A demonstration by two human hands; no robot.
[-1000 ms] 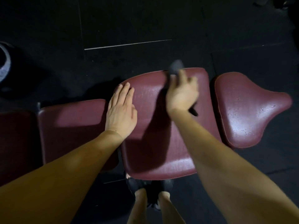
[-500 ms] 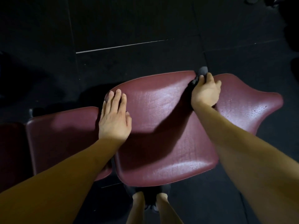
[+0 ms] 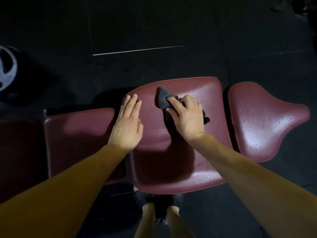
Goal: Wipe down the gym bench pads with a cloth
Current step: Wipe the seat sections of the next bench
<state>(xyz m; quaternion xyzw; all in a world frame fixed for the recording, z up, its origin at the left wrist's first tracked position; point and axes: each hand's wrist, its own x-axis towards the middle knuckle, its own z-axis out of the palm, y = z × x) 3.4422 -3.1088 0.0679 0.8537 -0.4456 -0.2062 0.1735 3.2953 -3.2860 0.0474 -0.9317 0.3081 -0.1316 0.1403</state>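
The gym bench has several maroon pads in a row. My left hand [image 3: 127,124] rests flat, fingers straight, on the far left part of the middle pad [image 3: 171,160]. My right hand [image 3: 187,117] holds a dark grey cloth [image 3: 163,98] down on the far half of the same pad. Its index finger lies along the cloth and the other fingers are bent over it. One corner of the cloth pokes out ahead of the fingers and another at the hand's right side. The seat pad [image 3: 260,127] at the right and the left pad [image 3: 77,134] are untouched.
A grey weight plate [image 3: 6,69] lies on the black floor at the far left. A white line [image 3: 137,50] marks the floor beyond the bench. My legs and shoes [image 3: 159,212] show below the middle pad's near edge. Dark objects sit at the top right corner.
My right hand has swept the cloth from the middle pad's far right corner leftward to its far middle. My left hand has stayed on the pad's left part.
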